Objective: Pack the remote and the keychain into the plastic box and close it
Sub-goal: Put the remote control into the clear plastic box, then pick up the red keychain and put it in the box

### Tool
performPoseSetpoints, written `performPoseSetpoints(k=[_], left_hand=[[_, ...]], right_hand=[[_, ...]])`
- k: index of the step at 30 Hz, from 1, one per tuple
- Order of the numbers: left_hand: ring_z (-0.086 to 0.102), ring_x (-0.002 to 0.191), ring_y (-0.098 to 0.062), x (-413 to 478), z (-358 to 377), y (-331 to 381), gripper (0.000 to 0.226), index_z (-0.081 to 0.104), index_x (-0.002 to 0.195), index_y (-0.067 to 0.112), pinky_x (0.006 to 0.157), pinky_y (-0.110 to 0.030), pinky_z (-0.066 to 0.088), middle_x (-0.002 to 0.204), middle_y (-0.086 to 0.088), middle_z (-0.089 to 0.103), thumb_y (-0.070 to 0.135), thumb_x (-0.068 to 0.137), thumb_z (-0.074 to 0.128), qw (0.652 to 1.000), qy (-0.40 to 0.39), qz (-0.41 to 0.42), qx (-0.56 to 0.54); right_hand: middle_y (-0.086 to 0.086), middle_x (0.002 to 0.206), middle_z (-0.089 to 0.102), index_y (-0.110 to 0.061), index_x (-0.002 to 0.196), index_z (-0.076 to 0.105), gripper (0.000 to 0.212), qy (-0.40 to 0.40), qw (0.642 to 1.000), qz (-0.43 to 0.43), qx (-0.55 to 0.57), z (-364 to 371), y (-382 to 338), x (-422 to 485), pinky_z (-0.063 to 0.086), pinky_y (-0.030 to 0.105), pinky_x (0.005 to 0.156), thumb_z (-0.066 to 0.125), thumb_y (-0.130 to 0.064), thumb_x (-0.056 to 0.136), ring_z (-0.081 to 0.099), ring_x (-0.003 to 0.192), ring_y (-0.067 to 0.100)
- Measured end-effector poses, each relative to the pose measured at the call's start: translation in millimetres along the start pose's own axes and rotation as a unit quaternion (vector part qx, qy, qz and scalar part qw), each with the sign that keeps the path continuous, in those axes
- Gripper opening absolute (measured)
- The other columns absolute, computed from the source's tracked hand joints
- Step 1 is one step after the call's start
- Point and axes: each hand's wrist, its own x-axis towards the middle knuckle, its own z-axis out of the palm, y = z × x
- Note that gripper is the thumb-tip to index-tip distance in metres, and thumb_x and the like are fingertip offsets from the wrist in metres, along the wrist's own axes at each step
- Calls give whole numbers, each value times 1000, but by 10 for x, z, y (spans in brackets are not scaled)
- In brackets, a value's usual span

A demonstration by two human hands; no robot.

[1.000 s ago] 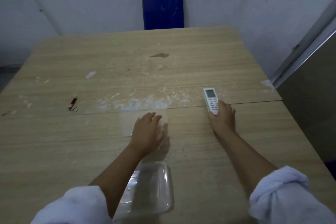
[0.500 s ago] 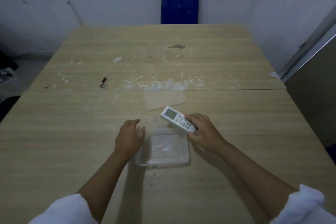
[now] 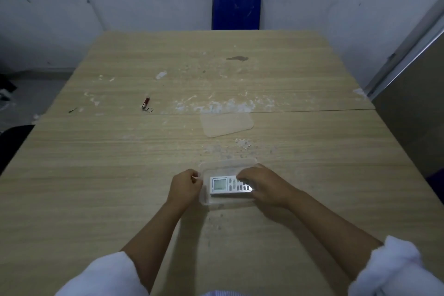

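Note:
The white remote lies flat inside the clear plastic box in the middle of the table, its screen to the left. My right hand rests on the remote's button end, fingers over it. At the box's left end my left hand grips the rim. The box's clear lid lies flat on the table a little beyond the box. The small red keychain with its ring lies far off to the left, past the lid.
The wooden table carries white flakes and smears around its middle seam and near the box. A blue chair stands at the far edge against the wall. A grey panel rises at the right.
My right hand carried the remote from the table's right side and laid it flat into the box. My left hand moved from the lid to the box's left end.

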Motion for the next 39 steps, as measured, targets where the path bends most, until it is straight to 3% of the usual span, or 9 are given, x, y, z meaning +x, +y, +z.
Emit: performPoseSetpoints(k=[7, 14, 22, 25, 27, 30, 33, 36, 39], left_hand=[[70, 86, -32, 50, -2, -46, 24, 69, 105, 4, 83, -39, 56, 94, -19, 74, 14, 85, 60, 999, -22, 8, -36], [70, 86, -34, 109, -7, -114, 21, 68, 103, 3, 82, -48, 58, 94, -22, 73, 13, 86, 59, 996, -43, 3, -79], [70, 84, -29, 372, -265, -222, 20, 71, 94, 6, 82, -44, 58, 90, -16, 75, 20, 85, 59, 997, -42, 18, -64], [68, 90, -25, 646, -502, -319, 21, 70, 97, 8, 84, -27, 52, 96, -12, 74, 22, 85, 61, 999, -18, 31, -19], [65, 95, -27, 876, -690, -384, 23, 68, 102, 7, 82, -28, 47, 98, -14, 73, 21, 84, 62, 999, 8, 39, 8], [64, 95, -32, 1259, -952, -506, 26, 66, 106, 3, 83, -32, 47, 97, -18, 71, 17, 84, 63, 998, 37, 44, 19], [62, 98, -34, 1645, -1152, -598, 28, 64, 108, 2, 86, -35, 47, 101, -21, 69, 14, 83, 63, 997, 59, 39, 25], [61, 99, -36, 2023, -1280, -638, 30, 64, 110, 2, 87, -36, 46, 104, -24, 66, 11, 82, 62, 996, 79, 41, 31], [62, 96, -37, 2324, -1370, -633, 31, 64, 112, 1, 83, -34, 46, 106, -27, 66, 8, 82, 62, 993, 100, 54, 23]], right_hand=[[10, 125, 59, -12, 123, 56, 43, -63, 996, 61, -4, 28, -146, 111, 38, 24, 94, 55, -3, 80, 53, 111, 21], [12, 126, 61, -7, 122, 58, 42, -114, 990, 69, -42, -48, -242, 212, 39, 28, 95, 57, -2, 81, 55, 115, 25], [9, 100, 70, -10, 102, 68, 20, 83, 991, 101, 7, -110, -426, 539, 52, 36, 83, 56, -18, 88, 61, 90, 21], [10, 103, 68, -10, 103, 67, 21, 102, 988, 111, 14, -36, -511, 857, 49, 37, 86, 56, -19, 87, 59, 97, 24], [10, 112, 65, -10, 109, 64, 25, 93, 987, 130, 17, 45, -550, 1103, 45, 39, 93, 55, -21, 88, 54, 107, 26], [11, 132, 55, -11, 124, 55, 36, 55, 989, 134, 20, 195, -609, 1472, 37, 36, 103, 55, -22, 90, 44, 124, 27], [10, 155, 27, -15, 140, 37, 55, -21, 990, 138, 10, 340, -657, 1770, 25, 39, 114, 55, -27, 90, 22, 142, 28], [10, 160, 0, -18, 147, 18, 68, -84, 985, 144, -39, 411, -647, 2015, 15, 43, 119, 52, -33, 90, 1, 147, 30], [12, 160, -7, -19, 148, 11, 73, -104, 982, 142, -72, 426, -643, 2125, 8, 46, 120, 52, -38, 90, -5, 147, 32]])
